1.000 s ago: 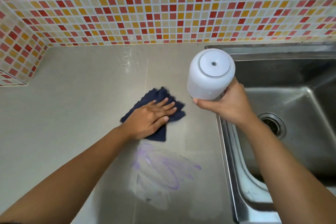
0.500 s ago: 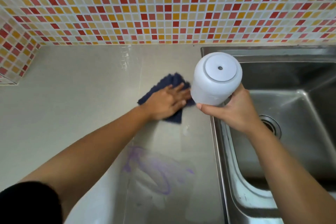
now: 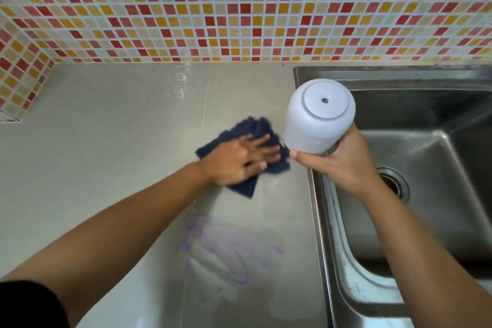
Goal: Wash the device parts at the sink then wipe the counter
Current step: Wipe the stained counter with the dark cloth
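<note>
Slid slightly nearer the sink (image 3: 436, 194), left hand (image 3: 239, 160) presses flat on cloth (image 3: 247, 184); right hand (image 3: 343, 165) fingers clamp device (image 3: 316, 120).

bare forearms — black sleeve (image 3: 24, 303) on the left arm

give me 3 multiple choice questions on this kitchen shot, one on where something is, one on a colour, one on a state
1. Where is the cloth?
A. in the sink
B. on the counter
C. on the wall

2. What colour is the smear?
A. purple
B. green
C. black

3. How is the white device held?
A. standing on the counter
B. lying in the sink
C. lifted in the right hand

B: the left hand presses it flat on the counter.
A: purple streaks show.
C: the fingers grip it by the sink edge.
</note>
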Motion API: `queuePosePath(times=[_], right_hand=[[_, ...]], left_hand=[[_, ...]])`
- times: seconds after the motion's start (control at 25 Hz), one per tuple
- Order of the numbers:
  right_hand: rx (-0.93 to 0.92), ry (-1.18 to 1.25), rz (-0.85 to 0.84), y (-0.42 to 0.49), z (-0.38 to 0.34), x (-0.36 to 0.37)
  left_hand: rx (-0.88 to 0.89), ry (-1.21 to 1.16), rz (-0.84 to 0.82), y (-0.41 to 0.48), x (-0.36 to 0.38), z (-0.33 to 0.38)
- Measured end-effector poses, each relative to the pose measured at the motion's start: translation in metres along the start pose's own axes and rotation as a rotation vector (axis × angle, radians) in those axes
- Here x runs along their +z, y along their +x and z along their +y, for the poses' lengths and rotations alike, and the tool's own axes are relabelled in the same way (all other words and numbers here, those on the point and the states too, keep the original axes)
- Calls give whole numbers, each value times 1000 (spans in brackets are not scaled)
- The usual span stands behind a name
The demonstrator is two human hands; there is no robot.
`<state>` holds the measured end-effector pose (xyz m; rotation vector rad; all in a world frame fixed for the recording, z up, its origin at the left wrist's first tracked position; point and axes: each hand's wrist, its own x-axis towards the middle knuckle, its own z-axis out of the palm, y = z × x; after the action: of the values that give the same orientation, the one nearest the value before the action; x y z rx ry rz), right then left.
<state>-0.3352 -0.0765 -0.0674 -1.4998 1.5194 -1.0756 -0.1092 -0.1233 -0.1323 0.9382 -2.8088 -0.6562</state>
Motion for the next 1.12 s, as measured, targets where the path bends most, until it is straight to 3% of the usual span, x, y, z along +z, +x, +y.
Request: queuePosePath(times=[0.08, 0.12, 0.16, 0.28, 0.36, 0.44, 0.6, 0.72, 0.8, 0.88, 0.96, 1.12], right_hand=[[26, -8, -14, 3, 1, 1], [37, -3, -20, 4, 1, 3], [52, 4, -24, 7, 3, 7], [65, 7, -64, 14, 5, 34], [49, -13, -104, 22, 5, 60], [49, -20, -161, 30, 3, 85], [61, -1, -214, 43, 7, 108], [69, 10, -265, 49, 12, 107], [78, -13, -314, 52, 12, 104], [78, -50, -337, 54, 11, 102], [65, -104, -345, 49, 11, 99], [18, -396, -268, -13, 10, 78]], left_hand=[[152, -81, -28, -43, -2, -5], [129, -122, 1, -62, -12, -21], [28, -143, 73, -78, -23, -43], [-510, -137, 385, -106, -56, -109], [-730, -149, 416, -99, -59, -122], [-695, -179, 388, -104, -50, -101], [-367, -161, 321, -186, -31, -74], [-517, -188, 388, -228, -46, -86], [-698, -188, 545, -220, -47, -94], [-868, -167, 600, -199, -41, -86], [-871, -145, 557, -175, -28, -63], [-661, -185, 404, -142, 2, 14]])
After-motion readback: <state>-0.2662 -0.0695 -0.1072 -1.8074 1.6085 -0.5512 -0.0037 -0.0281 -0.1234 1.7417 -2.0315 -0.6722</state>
